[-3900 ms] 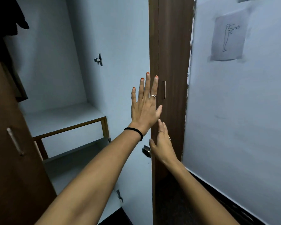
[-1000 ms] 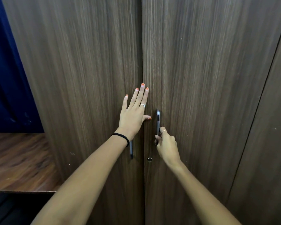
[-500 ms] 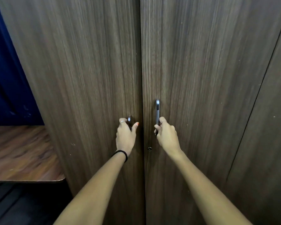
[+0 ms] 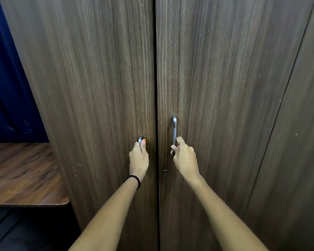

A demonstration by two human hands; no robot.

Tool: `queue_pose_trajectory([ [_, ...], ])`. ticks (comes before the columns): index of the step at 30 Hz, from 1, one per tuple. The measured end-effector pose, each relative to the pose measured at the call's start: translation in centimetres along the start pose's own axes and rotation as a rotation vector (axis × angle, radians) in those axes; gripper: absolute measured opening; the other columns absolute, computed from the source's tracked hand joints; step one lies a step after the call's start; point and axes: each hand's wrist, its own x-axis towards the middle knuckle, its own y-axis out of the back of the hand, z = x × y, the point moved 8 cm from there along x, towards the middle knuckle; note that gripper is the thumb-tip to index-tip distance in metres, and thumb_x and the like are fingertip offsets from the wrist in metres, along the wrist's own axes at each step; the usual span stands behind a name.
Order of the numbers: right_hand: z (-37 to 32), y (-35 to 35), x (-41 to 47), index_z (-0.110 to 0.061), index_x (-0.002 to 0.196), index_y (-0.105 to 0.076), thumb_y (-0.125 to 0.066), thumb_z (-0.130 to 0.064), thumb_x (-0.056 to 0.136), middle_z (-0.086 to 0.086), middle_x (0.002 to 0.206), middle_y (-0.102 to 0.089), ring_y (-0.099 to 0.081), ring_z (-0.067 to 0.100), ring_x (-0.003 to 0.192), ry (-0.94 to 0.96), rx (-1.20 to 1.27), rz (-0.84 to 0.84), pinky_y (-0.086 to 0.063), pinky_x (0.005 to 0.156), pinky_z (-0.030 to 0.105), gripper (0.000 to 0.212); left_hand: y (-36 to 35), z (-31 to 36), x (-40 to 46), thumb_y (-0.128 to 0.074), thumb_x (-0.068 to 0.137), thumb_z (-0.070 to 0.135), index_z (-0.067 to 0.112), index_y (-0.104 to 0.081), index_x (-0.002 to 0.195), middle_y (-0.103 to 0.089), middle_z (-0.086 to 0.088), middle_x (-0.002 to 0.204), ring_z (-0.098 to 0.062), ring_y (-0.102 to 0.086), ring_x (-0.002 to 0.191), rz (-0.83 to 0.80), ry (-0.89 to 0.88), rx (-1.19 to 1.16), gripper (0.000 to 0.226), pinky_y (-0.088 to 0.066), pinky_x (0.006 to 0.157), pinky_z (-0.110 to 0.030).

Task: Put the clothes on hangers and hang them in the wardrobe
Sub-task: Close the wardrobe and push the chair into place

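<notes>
The wardrobe (image 4: 225, 87) fills almost the whole view, right in front of the person, and its two tall brown doors meet at a thin dark line down the middle. The left hand (image 4: 139, 159) is curled round the left handle (image 4: 140, 139), with the thumb up along the metal, so only the top of that handle shows. The right hand (image 4: 185, 157) has its fingers (image 4: 174, 147) wrapped round the low part of the right handle (image 4: 174, 129), a long grey bar. Each hand holds its own door, likely so both doors can move together, though I cannot tell if they are meant to open or stay closed. The wood is dark with fine lines running up and down and a few tiny pale specks. A small round keyhole (image 4: 165, 171) sits just below the hands on the right door. No clothes or hangers can be seen. To the left stands a brown desk (image 4: 22, 176) beside the wardrobe, with a dark blue curtain (image 4: 9, 87) behind it
</notes>
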Motion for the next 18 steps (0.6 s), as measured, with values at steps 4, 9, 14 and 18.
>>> queue_pose_trajectory([
  [4,-0.3,0.3,-0.1,-0.019,0.108,-0.049,-0.049,-0.011,0.095,0.002,0.083,-0.067,-0.066,0.027,0.082,-0.044,0.001,-0.02,-0.055,0.072,0.044,0.015,0.4,-0.1,-0.7,-0.035,0.103,0.033,0.01,-0.051,0.085,-0.051,0.0,0.066,-0.012,-0.05,0.058,0.0,0.01,-0.003,0.033,-0.038,0.053,-0.026],
  [9,-0.8,0.3,0.4,-0.018,0.119,-0.051,-0.048,0.003,0.089,-0.003,0.084,-0.062,-0.066,0.022,0.088,-0.082,0.043,-0.091,-0.056,0.08,0.044,0.036,0.3,0.2,-0.4,-0.035,0.103,0.033,0.012,-0.049,0.082,-0.053,-0.002,0.067,-0.013,-0.052,0.059,-0.029,0.007,0.017,0.033,-0.04,0.054,-0.027],
  [14,-1.1,-0.2,1.1,-0.017,0.123,-0.05,-0.053,0.0,0.09,0.001,0.092,-0.066,-0.066,0.021,0.092,-0.072,0.034,-0.077,-0.057,0.082,0.043,0.037,-0.1,0.1,-0.1,-0.033,0.103,0.037,0.011,-0.05,0.089,-0.056,-0.003,0.073,-0.014,-0.056,0.065,-0.053,0.026,0.038,0.034,-0.04,0.055,-0.024],
  [18,-1.2,-0.2,1.4,-0.014,0.117,-0.052,-0.051,0.0,0.091,0.0,0.093,-0.068,-0.067,0.021,0.093,-0.061,0.024,-0.053,-0.056,0.081,0.04,0.03,1.6,3.1,-1.2,-0.047,0.099,0.03,0.012,-0.044,0.12,-0.047,-0.008,0.124,-0.026,-0.048,0.116,0.315,-0.173,0.325,0.029,-0.042,0.092,-0.044],
])
